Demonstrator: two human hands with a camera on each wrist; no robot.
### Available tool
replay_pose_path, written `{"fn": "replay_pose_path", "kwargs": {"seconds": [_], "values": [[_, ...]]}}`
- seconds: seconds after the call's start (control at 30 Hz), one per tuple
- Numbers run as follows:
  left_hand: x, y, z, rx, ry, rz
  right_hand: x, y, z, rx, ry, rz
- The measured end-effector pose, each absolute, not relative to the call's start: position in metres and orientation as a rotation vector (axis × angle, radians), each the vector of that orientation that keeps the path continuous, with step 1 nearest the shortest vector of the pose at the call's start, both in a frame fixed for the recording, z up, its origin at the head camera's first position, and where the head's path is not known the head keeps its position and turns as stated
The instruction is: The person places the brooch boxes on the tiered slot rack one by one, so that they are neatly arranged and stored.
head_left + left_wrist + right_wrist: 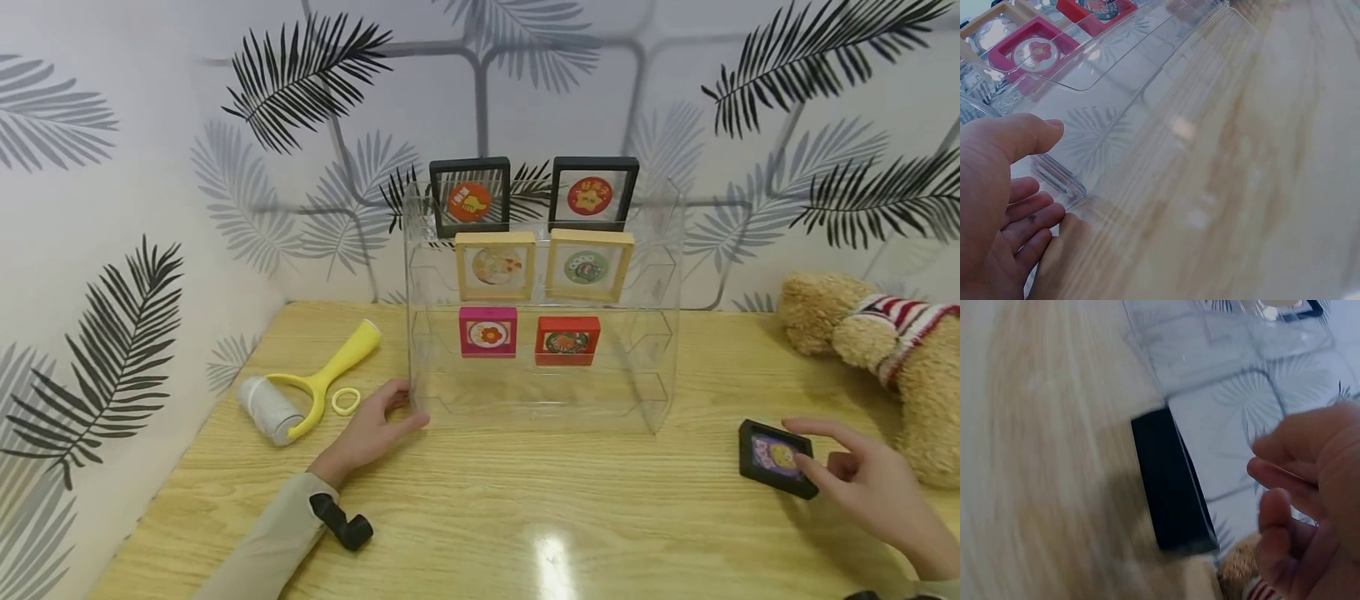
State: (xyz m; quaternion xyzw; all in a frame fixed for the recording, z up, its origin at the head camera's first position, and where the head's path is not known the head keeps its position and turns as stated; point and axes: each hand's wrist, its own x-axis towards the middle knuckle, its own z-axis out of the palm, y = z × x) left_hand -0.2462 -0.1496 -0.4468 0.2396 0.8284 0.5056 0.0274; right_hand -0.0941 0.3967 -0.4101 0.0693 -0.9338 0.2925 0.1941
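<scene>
A clear tiered display rack (534, 412) stands upright against the wall with several small framed pictures on its tiers. At its lower left corner is my left hand (375, 429), thumb stretched out in front and fingers beside the side panel. In the left wrist view, the thumb and fingers of the left hand (997, 181) are spread apart around that corner. Far to the right, a small black picture frame (776, 457) with a purple and yellow picture lies face up. My right hand (873, 483) hovers over its right edge; the right wrist view shows a gap between fingertips and black frame (1169, 484).
Two black frames, including one (470, 200), top the rack; beige frames (495, 267) sit below, then a pink frame (487, 333) and a red frame (567, 342). Left lie a yellow lint roller (322, 379) and yellow ring (346, 402). A teddy bear (930, 375) lies right.
</scene>
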Motion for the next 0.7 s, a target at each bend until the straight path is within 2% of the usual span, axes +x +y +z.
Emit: {"fn": "replay_pose_path", "kwargs": {"seconds": [0.3, 0.5, 0.7], "values": [[-0.245, -0.149, -0.447, 0.742, 2.549, 1.571, -0.085, 0.419, -0.429, 0.163, -2.852, 0.899], [-0.245, -0.149, -0.445, 0.734, 2.547, 1.569, -0.091, 0.419, -0.435, 0.187, -2.839, 0.91], [-0.244, -0.149, -0.444, 0.741, 2.544, 1.57, -0.097, 0.412, -0.432, 0.148, -2.825, 1.134]]}}
